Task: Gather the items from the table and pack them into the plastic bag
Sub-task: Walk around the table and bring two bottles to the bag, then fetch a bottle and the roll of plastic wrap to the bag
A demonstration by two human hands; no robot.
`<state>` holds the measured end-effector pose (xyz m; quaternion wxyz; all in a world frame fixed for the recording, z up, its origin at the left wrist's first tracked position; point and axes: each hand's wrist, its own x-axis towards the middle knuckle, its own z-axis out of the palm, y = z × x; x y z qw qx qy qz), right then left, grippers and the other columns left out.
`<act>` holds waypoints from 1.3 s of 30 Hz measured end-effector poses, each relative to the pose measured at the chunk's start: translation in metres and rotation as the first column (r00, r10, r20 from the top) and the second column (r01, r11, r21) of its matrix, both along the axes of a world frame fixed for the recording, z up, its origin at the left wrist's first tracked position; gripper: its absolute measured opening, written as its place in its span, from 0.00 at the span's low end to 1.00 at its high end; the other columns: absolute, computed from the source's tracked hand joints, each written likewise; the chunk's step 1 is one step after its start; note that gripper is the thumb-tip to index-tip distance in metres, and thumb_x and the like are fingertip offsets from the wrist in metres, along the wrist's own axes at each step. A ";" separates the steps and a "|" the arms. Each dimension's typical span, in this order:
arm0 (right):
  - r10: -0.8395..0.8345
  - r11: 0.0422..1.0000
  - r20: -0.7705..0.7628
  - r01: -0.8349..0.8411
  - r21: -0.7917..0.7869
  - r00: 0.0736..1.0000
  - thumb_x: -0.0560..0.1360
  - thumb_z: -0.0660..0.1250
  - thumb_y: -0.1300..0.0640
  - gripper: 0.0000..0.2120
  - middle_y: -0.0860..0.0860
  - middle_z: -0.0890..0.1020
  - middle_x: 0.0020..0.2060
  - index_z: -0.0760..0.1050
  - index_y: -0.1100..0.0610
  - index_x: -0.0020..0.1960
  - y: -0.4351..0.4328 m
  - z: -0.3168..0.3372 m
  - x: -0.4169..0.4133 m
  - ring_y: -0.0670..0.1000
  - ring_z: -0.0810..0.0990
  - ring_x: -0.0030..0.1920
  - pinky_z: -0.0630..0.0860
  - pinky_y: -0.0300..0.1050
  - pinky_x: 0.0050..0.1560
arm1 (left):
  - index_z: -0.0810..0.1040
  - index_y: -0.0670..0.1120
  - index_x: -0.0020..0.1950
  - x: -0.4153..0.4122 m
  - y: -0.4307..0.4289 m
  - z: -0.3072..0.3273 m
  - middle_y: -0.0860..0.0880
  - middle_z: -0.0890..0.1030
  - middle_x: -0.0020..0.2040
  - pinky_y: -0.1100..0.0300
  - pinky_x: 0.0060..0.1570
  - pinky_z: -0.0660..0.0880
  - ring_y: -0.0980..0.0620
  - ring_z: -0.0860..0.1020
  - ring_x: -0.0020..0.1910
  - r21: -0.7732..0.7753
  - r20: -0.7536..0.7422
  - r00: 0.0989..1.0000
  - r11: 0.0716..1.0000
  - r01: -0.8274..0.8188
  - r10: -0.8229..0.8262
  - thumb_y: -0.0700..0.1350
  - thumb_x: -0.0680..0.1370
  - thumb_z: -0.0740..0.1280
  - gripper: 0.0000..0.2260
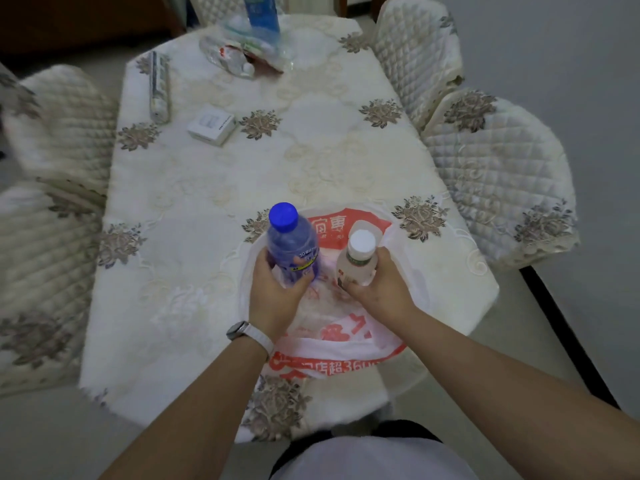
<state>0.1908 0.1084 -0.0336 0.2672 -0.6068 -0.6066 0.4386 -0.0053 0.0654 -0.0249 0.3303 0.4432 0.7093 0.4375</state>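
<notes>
A white plastic bag (346,351) with red print lies open at the near edge of the table. My left hand (277,292) grips a blue bottle (291,244) with a blue cap, upright over the bag's mouth. My right hand (377,289) grips a clear bottle (356,265) with a white cap, also upright inside the bag's opening. The bottoms of both bottles are hidden by my hands. Farther back on the table lie a small white box (212,124) and a long wrapped pack (159,86).
The table (311,161) has a cream embroidered cloth. At its far end sits a heap of clear plastic with a blue carton (261,15) standing in it. Quilted chairs stand on the left (59,126) and right (498,174) sides.
</notes>
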 end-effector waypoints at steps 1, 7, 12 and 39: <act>-0.011 1.000 -0.012 0.011 -0.018 1.000 0.66 0.78 0.48 0.30 0.49 0.75 0.56 0.67 0.51 0.62 -0.001 0.000 0.001 0.49 0.76 0.56 0.71 0.36 0.47 | 0.70 0.49 0.69 0.001 -0.008 0.004 0.52 0.77 0.64 0.55 0.63 0.75 0.57 0.76 0.62 -0.044 -0.041 0.999 0.999 -0.013 0.011 0.47 0.71 0.78 0.29; -0.046 0.993 -0.086 0.036 -0.108 0.995 0.68 0.72 0.45 0.33 0.50 0.73 0.60 0.64 0.55 0.68 -0.011 0.011 0.012 0.50 0.75 0.58 0.73 0.46 0.55 | 0.71 0.43 0.71 0.010 -0.068 0.033 0.46 0.73 0.69 0.62 0.65 0.63 0.49 0.71 0.68 -0.123 -0.390 0.920 0.992 -0.032 -0.018 0.46 0.76 0.71 0.24; 0.168 0.983 0.066 -0.161 -0.093 0.984 0.75 0.65 0.48 0.17 0.52 0.77 0.54 0.70 0.57 0.59 -0.021 0.033 0.021 0.52 0.76 0.53 0.72 0.47 0.51 | 0.75 0.42 0.68 0.006 -0.111 0.044 0.43 0.76 0.68 0.54 0.68 0.66 0.45 0.72 0.68 -0.178 -0.606 0.787 0.984 0.013 -0.120 0.53 0.75 0.65 0.25; 0.661 0.111 0.682 -0.939 0.325 0.314 0.75 0.62 0.43 0.22 0.52 0.79 0.59 0.76 0.56 0.62 -0.293 0.092 -0.301 0.55 0.76 0.56 0.73 0.48 0.55 | 0.78 0.47 0.65 -0.237 -0.441 0.066 0.45 0.77 0.66 0.46 0.64 0.72 0.43 0.75 0.64 -0.059 -0.650 0.715 0.920 -0.387 0.258 0.58 0.75 0.61 0.24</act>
